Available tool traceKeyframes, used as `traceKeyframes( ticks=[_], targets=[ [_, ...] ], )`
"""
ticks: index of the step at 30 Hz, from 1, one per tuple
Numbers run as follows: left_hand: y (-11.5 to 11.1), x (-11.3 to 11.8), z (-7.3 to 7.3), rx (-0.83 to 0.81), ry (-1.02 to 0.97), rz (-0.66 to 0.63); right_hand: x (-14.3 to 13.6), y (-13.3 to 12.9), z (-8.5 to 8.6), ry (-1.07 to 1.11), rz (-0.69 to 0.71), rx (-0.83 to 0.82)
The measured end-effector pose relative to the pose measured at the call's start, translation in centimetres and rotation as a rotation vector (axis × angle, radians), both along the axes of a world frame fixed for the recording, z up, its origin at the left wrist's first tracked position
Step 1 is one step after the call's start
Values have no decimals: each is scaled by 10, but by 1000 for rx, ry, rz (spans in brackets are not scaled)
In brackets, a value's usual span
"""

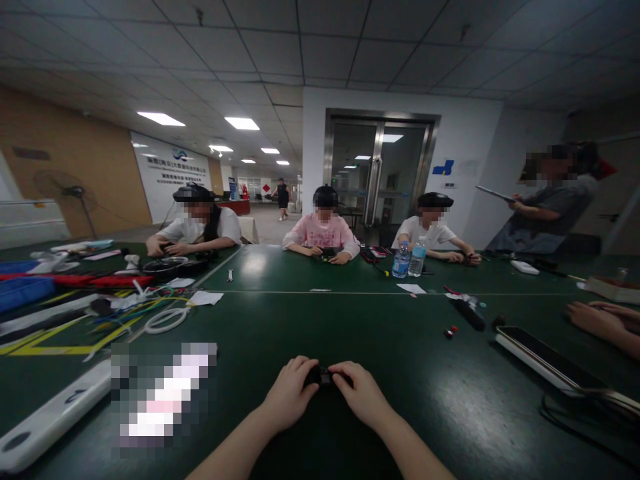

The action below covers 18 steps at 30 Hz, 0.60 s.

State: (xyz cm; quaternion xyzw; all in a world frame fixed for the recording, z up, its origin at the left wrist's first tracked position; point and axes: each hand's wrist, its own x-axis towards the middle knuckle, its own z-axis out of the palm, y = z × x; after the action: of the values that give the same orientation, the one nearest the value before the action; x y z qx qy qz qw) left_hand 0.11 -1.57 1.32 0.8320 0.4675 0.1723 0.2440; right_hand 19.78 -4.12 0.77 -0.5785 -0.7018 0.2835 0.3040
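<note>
A small black object (326,377) lies between my two hands, low in the middle of the head view, over the green table (280,327). My left hand (289,392) has its fingers and thumb closed round the left end of it. From the other side, my right hand (361,392) pinches its right end with thumb and fingers. The fingers cover much of the object, so its full shape is hidden.
A blurred bright item (167,400) and a white bar (55,417) lie left. Cables (165,320) and blue trays (25,293) are farther left. Bottles (401,260) stand ahead. A black-topped device (545,360) and another person's hands (600,320) are right. Several people sit opposite.
</note>
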Motion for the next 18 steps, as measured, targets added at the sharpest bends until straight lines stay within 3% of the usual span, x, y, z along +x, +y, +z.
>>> traceKeyframes(
  ticks=[18],
  targets=[
    [0,0,0,7,3,6,-1,-5,5,18,-22,-26]
  ],
)
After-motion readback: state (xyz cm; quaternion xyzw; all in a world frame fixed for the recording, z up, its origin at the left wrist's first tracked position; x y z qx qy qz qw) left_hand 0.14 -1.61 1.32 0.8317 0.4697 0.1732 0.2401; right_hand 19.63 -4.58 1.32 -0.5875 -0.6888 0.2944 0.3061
